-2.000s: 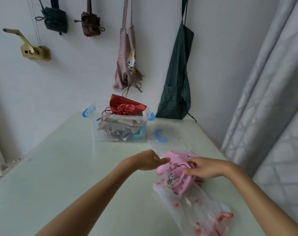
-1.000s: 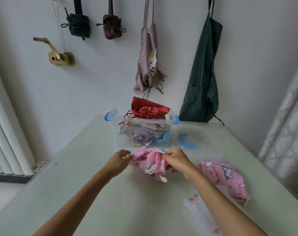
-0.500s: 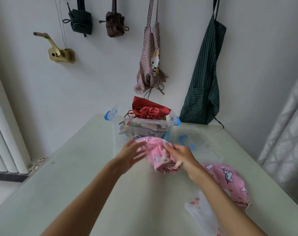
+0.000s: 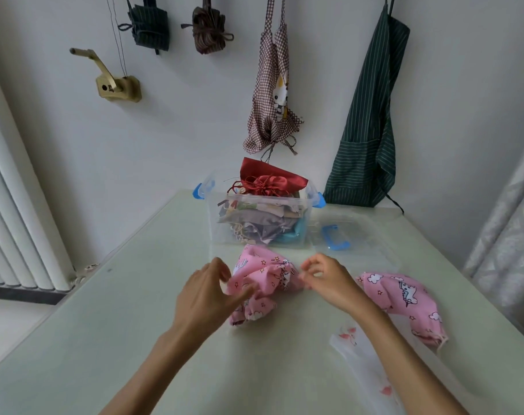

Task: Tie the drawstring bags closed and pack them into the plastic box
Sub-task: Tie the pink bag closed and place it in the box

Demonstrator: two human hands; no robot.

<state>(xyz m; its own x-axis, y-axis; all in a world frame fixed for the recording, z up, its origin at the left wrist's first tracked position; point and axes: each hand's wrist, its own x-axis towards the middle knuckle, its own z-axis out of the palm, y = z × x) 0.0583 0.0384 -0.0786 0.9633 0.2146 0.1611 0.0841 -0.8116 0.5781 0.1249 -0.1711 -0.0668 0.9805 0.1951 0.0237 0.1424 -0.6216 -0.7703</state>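
Observation:
A pink cartoon-print drawstring bag (image 4: 262, 280) lies crumpled on the pale green table (image 4: 135, 324), between my hands. My left hand (image 4: 205, 296) is spread beside it, thumb touching the fabric. My right hand (image 4: 326, 280) hovers at the bag's right edge with its fingers loosely curled and nothing visibly held. A second pink bag (image 4: 404, 298) lies flat to the right. A white translucent bag with red print (image 4: 359, 354) sits under my right forearm. The clear plastic box (image 4: 225, 232) stands behind, full of bags, with a red satin bag (image 4: 271, 179) on top.
The box's clear lid (image 4: 362, 250) with a blue handle (image 4: 334, 238) lies right of the box. Aprons (image 4: 365, 139) and small bags hang on the wall behind. A white radiator (image 4: 18, 229) stands left, a grey curtain (image 4: 509, 235) right.
Two seconds ago the bag was at the right; both hands brought it to the centre, then lifted and bunched it. Now it lies on the table and both hands have let go of it.

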